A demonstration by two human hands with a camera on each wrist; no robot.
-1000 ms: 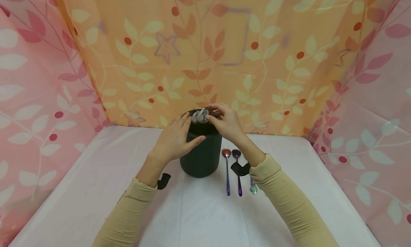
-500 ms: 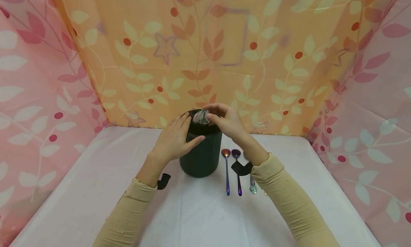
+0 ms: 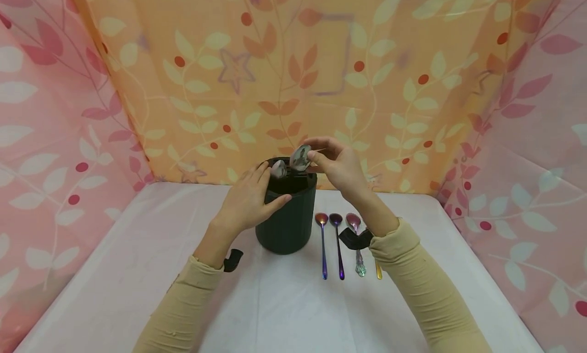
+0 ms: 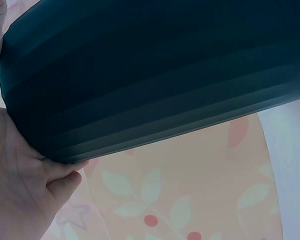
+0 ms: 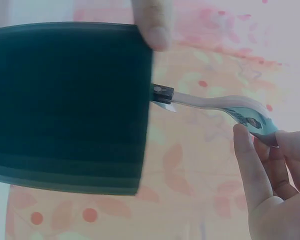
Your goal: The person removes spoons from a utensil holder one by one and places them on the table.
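Observation:
The dark green ribbed bin (image 3: 285,225) stands upright on the table. My left hand (image 3: 243,197) rests on its rim at the left, fingers and thumb extended. Above the opening, my right hand (image 3: 346,172) pinches a silver spoon (image 3: 300,158) by its bowl. In the right wrist view, the spoon's neck (image 5: 200,100) runs back to a dark handle piece (image 5: 163,93) at the bin's edge; the remainder is hidden inside. Another silver spoon-like head (image 3: 278,168) shows at the bin's mouth, close to my left fingers.
Right of the bin lie a spoon with a copper bowl (image 3: 323,241), a purple spoon (image 3: 340,251), an ornate spoon with a pink bowl (image 3: 353,220) and a gold handle (image 3: 378,270) partly under my right arm. Patterned curtains (image 3: 275,88) enclose the table (image 3: 275,312).
My right hand has moved up and to the right, drawing the spoon away from the other silver head. My left hand has stayed on the rim.

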